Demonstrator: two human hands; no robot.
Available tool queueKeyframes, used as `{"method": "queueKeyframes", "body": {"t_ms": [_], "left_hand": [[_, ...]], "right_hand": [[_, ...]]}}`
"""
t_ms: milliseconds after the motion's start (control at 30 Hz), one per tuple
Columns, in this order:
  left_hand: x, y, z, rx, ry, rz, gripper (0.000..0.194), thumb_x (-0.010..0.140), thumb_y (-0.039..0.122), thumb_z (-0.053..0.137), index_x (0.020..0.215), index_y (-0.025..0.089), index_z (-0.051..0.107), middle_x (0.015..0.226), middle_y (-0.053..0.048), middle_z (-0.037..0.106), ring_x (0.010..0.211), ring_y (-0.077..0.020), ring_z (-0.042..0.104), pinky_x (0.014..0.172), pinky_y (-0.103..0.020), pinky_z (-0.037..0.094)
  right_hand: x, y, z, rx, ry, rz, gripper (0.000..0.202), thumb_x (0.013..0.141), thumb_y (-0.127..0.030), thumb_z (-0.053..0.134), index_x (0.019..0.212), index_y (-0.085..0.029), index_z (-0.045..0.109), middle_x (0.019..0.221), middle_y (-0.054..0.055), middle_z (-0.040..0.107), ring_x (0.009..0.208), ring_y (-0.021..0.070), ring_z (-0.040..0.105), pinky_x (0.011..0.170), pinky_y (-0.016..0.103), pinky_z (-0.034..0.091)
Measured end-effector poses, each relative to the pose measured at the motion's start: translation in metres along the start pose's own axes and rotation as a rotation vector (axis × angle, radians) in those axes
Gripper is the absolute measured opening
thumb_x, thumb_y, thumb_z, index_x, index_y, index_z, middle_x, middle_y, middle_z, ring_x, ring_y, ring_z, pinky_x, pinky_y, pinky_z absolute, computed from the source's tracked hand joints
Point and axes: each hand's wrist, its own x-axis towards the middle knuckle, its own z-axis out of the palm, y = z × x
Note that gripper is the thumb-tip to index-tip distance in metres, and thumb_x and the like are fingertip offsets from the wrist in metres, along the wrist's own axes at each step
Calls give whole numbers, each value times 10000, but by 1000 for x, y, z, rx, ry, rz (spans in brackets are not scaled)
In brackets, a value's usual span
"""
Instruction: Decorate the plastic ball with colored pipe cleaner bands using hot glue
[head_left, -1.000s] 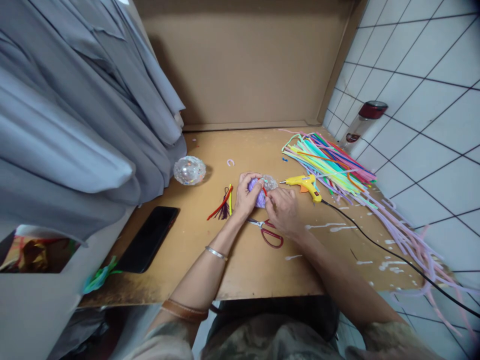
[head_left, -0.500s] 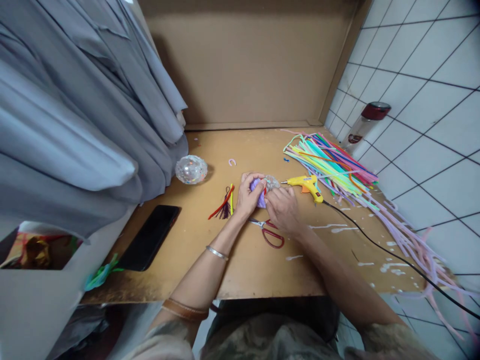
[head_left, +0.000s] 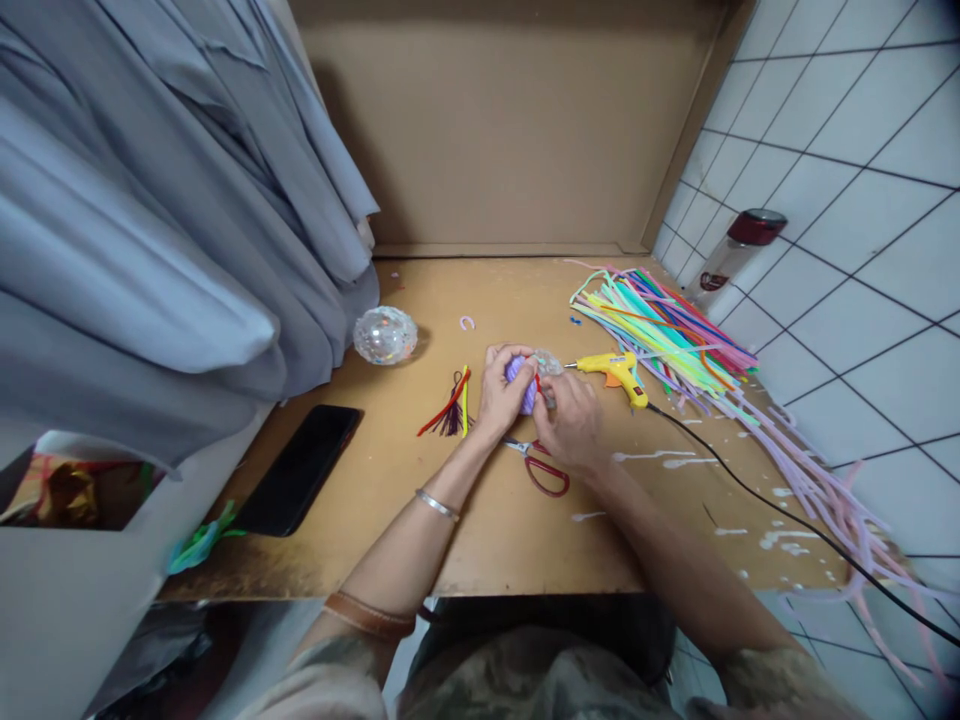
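Observation:
My left hand (head_left: 504, 388) is closed around a purple fuzzy piece (head_left: 523, 386), its thumb lying over the front. A thin red pipe cleaner (head_left: 537, 381) runs along the right edge of that piece, and my right hand (head_left: 568, 415) pinches at it with fingertips together. Behind my right fingers sits a clear, speckled object (head_left: 547, 363), partly covered. Red-handled scissors (head_left: 545, 470) lie just below my hands. Left of my left hand are short red and yellow pipe cleaners (head_left: 464, 395) and a dark tassel (head_left: 451, 414).
A yellow glue gun (head_left: 609, 369) lies right of my hands, its black cord (head_left: 739, 482) trailing to the lower right. Many coloured pipe cleaners (head_left: 660, 325) are heaped by the tiled wall, near a bottle (head_left: 739, 255). A clear ball (head_left: 385, 335) and a phone (head_left: 304, 470) are at left.
My right fingertips have shifted slightly upward along the red pipe cleaner, which now shows more between my hands. The purple piece stays in my left hand.

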Motion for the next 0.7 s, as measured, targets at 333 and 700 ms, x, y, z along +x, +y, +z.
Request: {"method": "queueKeyframes", "body": {"t_ms": [333, 700], "left_hand": [[-4, 4, 4, 21, 25, 20, 113, 884, 249, 630, 970, 212, 694, 1041, -63, 609, 1071, -206, 588, 1015, -379, 472], [-3, 0, 5, 13, 44, 33, 103, 884, 255, 622, 960, 228, 686, 1036, -60, 624, 1070, -212, 588, 1018, -393, 472]], "right_hand": [[2, -3, 2, 135, 75, 107, 152, 968, -264, 470, 886, -211, 585, 809, 69, 659, 733, 213, 601, 671, 339, 449], [6, -4, 4, 166, 78, 155, 178, 949, -240, 458, 841, -236, 600, 793, 47, 664, 727, 205, 591, 690, 335, 460]]}}
